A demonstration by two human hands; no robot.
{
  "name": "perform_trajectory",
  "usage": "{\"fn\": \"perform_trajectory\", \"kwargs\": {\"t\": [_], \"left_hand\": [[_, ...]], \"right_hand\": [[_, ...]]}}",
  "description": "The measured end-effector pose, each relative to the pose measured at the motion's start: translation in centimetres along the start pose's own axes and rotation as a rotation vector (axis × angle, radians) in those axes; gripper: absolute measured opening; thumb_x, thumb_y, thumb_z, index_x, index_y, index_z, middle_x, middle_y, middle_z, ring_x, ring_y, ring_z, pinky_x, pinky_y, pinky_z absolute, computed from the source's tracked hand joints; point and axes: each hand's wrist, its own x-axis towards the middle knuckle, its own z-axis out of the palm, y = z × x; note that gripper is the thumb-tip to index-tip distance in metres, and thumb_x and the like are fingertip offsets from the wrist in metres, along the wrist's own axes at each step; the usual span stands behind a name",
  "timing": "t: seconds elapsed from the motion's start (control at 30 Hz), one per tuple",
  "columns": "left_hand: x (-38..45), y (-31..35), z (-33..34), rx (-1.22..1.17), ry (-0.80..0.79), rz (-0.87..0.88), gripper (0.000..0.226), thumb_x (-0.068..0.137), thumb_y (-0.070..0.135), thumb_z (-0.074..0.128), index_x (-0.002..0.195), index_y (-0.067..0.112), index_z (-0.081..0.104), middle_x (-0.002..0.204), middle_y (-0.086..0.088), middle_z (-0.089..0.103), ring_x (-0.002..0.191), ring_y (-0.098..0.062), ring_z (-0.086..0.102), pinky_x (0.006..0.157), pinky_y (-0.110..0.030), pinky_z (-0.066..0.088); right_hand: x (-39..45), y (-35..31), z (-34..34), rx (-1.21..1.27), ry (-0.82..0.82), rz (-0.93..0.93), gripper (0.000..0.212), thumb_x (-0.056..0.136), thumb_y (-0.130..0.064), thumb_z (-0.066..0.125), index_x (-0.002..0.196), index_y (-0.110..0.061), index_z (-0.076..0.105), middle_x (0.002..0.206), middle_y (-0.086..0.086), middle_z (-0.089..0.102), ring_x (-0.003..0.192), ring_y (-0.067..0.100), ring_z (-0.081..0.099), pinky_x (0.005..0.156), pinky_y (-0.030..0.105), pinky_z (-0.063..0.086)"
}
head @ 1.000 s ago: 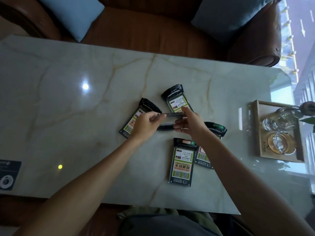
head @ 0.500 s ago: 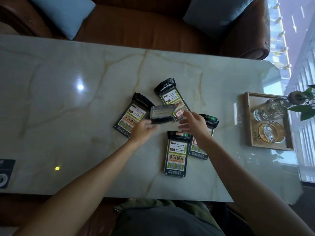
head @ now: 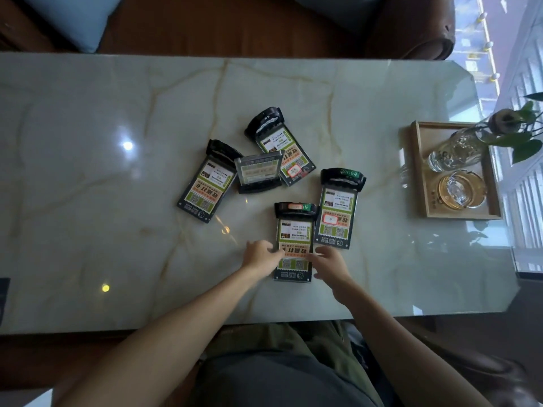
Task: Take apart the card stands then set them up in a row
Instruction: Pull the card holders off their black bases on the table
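Observation:
Five card stands with black bases and green-and-orange cards are on the marble table (head: 88, 186). One stand (head: 258, 174) is upright in the middle. Four lie flat: the left stand (head: 207, 182), the far stand (head: 279, 148), the right stand (head: 338, 207) and the near stand (head: 293, 233). My left hand (head: 261, 255) has its fingers curled over the left edge of the near stand's card. My right hand (head: 329, 264) is at the card's right edge with fingers spread, holding nothing.
A wooden tray (head: 417, 171) at the right holds a glass ashtray (head: 461, 189), a glass vase (head: 455, 151) and a plant (head: 517, 127). A brown leather sofa (head: 235, 24) with a blue cushion (head: 73, 16) runs behind the table. A window is at the far right.
Both hands let go of the stand in the middle, which now stands upright there. They drew back toward me to the near flat stand.

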Motion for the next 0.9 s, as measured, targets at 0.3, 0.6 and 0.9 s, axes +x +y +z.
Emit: {"fn": "perform_trajectory", "kwargs": {"t": [0.3, 0.6, 0.9], "left_hand": [[-0.4, 0.1, -2.9, -0.118, -0.049, 0.031, 0.024, 0.083, 0.019, 0.078, 0.100, 0.015, 0.062, 0.100, -0.005, 0.069, 0.092, -0.022, 0.069, 0.084, -0.042, 0.060], [-0.9, 3.5, -7.4, -0.406, 0.016, 0.135, 0.034, 0.079, 0.019, 0.082, 0.110, 0.008, 0.074, 0.095, -0.011, 0.076, 0.075, -0.019, 0.073, 0.071, -0.032, 0.062], [-1.3, 5.4, -8.6, -0.588, 0.002, 0.159, 0.013, 0.089, 0.014, 0.070, 0.086, 0.003, 0.077, 0.071, -0.013, 0.072, 0.063, -0.021, 0.066, 0.063, -0.032, 0.059]], "right_hand": [[-0.6, -2.3, 0.2, 0.205, -0.106, -0.053, 0.046, 0.088, -0.003, 0.070, 0.125, -0.024, 0.051, 0.106, 0.010, 0.072, 0.092, 0.026, 0.074, 0.076, 0.049, 0.062], [-1.7, -9.0, -1.4, 0.260, -0.055, -0.163, 0.011, 0.091, -0.010, 0.068, 0.102, -0.012, 0.070, 0.099, 0.014, 0.070, 0.071, 0.024, 0.071, 0.052, 0.033, 0.058], [-1.4, -12.0, -2.5, 0.308, -0.108, -0.129, 0.012, 0.092, -0.009, 0.062, 0.093, -0.005, 0.072, 0.079, 0.016, 0.072, 0.054, 0.018, 0.061, 0.047, 0.025, 0.048]]}}
